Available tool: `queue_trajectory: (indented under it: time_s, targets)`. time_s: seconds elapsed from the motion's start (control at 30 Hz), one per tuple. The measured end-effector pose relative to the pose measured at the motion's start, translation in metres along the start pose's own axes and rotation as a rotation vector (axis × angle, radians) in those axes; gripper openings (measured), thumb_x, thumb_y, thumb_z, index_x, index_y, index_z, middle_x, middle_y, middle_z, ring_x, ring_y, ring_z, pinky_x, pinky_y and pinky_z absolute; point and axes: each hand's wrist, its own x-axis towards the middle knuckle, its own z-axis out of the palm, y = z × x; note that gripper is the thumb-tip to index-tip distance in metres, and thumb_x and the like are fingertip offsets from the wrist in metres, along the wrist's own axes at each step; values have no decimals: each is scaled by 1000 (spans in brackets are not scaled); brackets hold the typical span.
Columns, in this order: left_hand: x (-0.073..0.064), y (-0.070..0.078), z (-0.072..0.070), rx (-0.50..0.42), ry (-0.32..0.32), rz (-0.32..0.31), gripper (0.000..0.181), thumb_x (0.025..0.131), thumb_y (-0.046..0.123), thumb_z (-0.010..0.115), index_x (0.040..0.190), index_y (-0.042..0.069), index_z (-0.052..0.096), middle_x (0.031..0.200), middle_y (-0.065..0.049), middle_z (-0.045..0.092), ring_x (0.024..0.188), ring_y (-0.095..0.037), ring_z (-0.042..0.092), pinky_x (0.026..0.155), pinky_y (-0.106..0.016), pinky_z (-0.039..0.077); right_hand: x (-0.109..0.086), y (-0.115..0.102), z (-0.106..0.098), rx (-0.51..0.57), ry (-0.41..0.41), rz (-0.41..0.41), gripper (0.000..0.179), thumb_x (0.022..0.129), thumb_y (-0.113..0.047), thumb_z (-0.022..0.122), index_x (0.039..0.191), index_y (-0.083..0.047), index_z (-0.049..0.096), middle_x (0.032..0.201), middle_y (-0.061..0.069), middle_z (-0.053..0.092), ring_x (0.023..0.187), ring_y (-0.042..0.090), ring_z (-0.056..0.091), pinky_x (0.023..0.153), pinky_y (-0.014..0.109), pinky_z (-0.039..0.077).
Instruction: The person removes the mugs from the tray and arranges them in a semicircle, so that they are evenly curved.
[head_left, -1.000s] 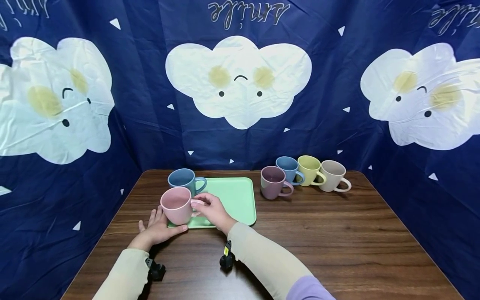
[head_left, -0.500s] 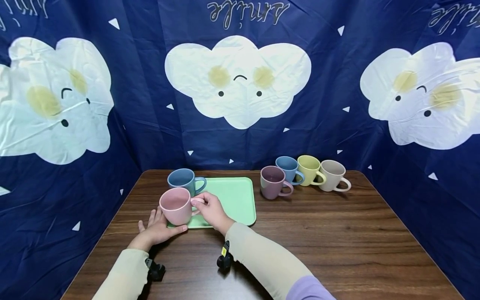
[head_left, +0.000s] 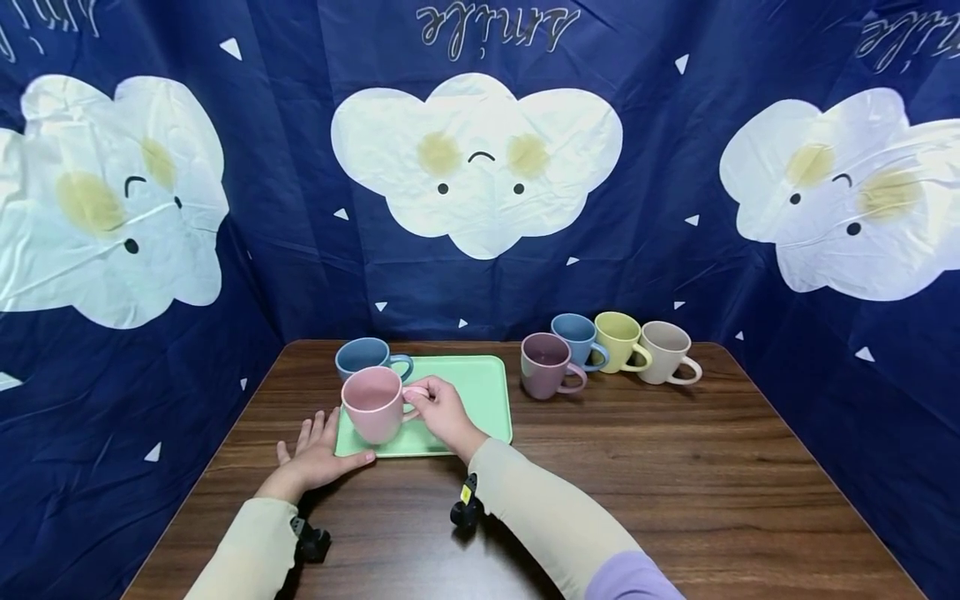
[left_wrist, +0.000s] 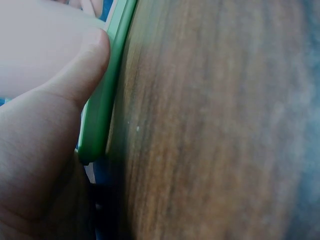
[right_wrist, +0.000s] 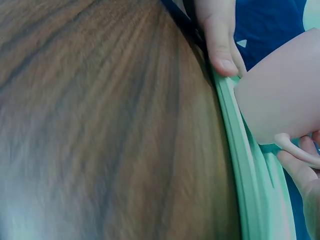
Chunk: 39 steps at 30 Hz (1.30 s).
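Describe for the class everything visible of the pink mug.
The pink mug looks smooth, perhaps ceramic or plastic, pink inside, with a round open mouth and one looped handle. It is roughly upright over the near left part of the green tray; the right hand pinches its handle. Whether its base touches the tray is unclear.

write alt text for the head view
The right hand holds a pink mug by its handle at the left of a green tray, the left hand at its near left corner. Behind stands a blue mug; a purple mug, second blue mug, yellow mug and beige mug stand to the right on the wooden table.
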Motion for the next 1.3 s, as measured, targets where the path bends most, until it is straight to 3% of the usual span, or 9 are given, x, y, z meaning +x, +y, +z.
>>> queue_trajectory:
  time_s: [0.23, 0.5, 0.73, 0.93, 1.3]
  targets:
    - [-1, 0, 0, -11, 2, -1, 141, 70, 88, 62, 160, -1, 3, 161, -38, -4, 147, -57, -12, 98, -80, -22, -2, -6, -19, 26, 50, 12, 15, 100, -8, 63, 104, 6, 64, 98, 15, 72, 84, 44, 72, 80, 40, 61]
    - [1, -1, 2, -3, -1, -1, 141, 70, 89, 61, 160, -3, 3, 161, -39, -4, 147, -57, -11, 98, -81, -21, -5, -11, -42, 21, 77, 18, 15, 100, -7, 64, 105, 7, 63, 100, 15, 72, 84, 41, 73, 80, 43, 61]
    - [-3, 5, 0, 0, -12, -7, 139, 71, 88, 61, 160, -2, 3, 160, -39, -4, 147, -57, -11, 99, -81, -20, -10, -22, -62, -3, 90, 9, 17, 100, -5, 62, 106, 11, 61, 98, 16, 72, 89, 57, 67, 84, 53, 58]
    - [5, -1, 5, 4, 5, -2, 141, 70, 90, 60, 160, -2, 3, 160, -39, -4, 147, -57, -11, 99, -80, -21, -12, -26, -79, -26, 108, -9, 15, 100, -3, 62, 105, 10, 62, 96, 16, 73, 85, 52, 70, 81, 50, 59]
    - [2, 1, 2, -17, 3, 1, 141, 70, 88, 62, 160, -2, 3, 160, -40, -5, 146, -58, -12, 98, -80, -22, -21, -38, -103, -60, 125, -14, 11, 100, -1, 61, 104, 8, 61, 98, 17, 72, 82, 42, 72, 78, 46, 61]
